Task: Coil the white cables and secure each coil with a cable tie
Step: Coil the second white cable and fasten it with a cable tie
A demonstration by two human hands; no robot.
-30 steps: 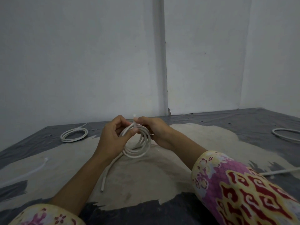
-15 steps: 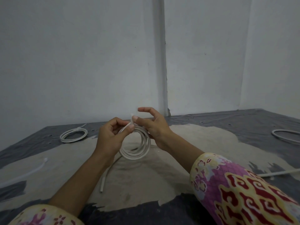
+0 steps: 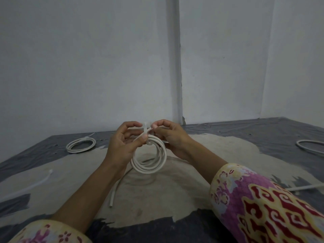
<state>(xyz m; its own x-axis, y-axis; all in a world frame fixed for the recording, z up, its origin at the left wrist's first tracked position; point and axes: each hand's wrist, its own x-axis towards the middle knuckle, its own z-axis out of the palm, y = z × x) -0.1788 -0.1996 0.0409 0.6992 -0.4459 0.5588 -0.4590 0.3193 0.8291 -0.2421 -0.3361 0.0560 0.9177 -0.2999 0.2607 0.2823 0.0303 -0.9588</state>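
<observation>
A white cable coil [image 3: 150,165] hangs upright in front of me, held above the floor. My left hand [image 3: 122,146] grips the top of the coil, thumb pressed on the strands. A white cable tie [image 3: 146,130] wraps the coil's top and stands up between both hands. My right hand [image 3: 171,135] pinches the tie's end with fingertips. One loose cable tail [image 3: 116,188] drops from the coil to the floor.
A tied white coil [image 3: 81,146] lies on the dark floor sheet at back left. Another coil [image 3: 310,146] sits at the right edge. Loose white cable ends lie at far left [image 3: 35,183] and right [image 3: 305,187]. Walls stand close behind.
Both hands rose slightly with the coil. My right hand's fingers, spread half a second ago, have closed onto the tie end, and the tie now stands upright over the coil.
</observation>
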